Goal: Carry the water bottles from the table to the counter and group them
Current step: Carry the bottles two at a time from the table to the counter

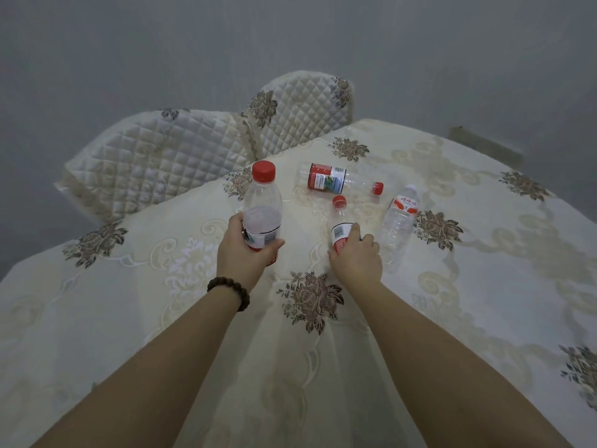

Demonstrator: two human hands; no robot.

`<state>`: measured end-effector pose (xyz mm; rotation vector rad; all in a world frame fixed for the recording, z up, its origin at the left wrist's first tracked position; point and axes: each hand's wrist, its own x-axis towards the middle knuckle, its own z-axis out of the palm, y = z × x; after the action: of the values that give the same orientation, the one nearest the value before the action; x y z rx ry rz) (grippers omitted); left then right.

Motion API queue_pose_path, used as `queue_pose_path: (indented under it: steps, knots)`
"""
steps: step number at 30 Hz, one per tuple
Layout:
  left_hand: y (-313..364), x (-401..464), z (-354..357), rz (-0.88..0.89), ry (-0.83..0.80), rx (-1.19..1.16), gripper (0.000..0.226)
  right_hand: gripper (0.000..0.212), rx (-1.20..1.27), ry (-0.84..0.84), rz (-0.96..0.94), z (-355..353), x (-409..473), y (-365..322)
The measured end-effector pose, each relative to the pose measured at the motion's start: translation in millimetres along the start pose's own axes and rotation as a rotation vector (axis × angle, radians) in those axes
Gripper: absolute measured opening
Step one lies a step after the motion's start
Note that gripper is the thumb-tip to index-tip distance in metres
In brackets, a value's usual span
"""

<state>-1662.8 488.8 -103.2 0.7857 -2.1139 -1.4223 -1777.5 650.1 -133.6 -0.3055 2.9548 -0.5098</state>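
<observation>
My left hand [244,252] grips a clear red-capped bottle [262,202] upright, lifted above the table [484,286]. My right hand [357,258] curls around the labelled lower part of a second red-capped bottle [340,221], which lies on the cloth with its cap pointing away from me. Farther back lies a third red-capped bottle with a red label [336,180], cap to the right. A white-capped clear bottle [399,221] lies just right of my right hand, apart from it.
A cream embroidered cloth with brown flower patterns covers the table. Two quilted chair backs [181,153] stand beyond the table's far left edge. Behind is a grey wall. A dark ledge [484,145] shows at the far right.
</observation>
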Motion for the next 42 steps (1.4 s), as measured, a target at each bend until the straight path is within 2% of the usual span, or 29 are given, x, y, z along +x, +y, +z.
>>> queue_pose_path:
  steps: [6,14,23,33,42]
  knots:
    - [6,-22,-12,0.009,-0.009,0.009,0.059,0.073,0.168,0.078,-0.088,-23,-27,8]
    - [37,-81,-41,0.006,-0.025,-0.01,0.058,0.068,0.436,0.231,-0.143,-91,-99,14]
    - [73,-166,-72,0.073,-0.124,-0.058,0.056,0.064,0.62,0.328,-0.021,-137,-224,30]
    - [86,-259,-112,0.169,-0.333,-0.083,0.057,0.067,0.642,0.509,0.111,-143,-377,42]
    - [121,-372,-93,0.343,-0.66,-0.143,0.057,0.065,0.576,0.777,0.356,-165,-531,93]
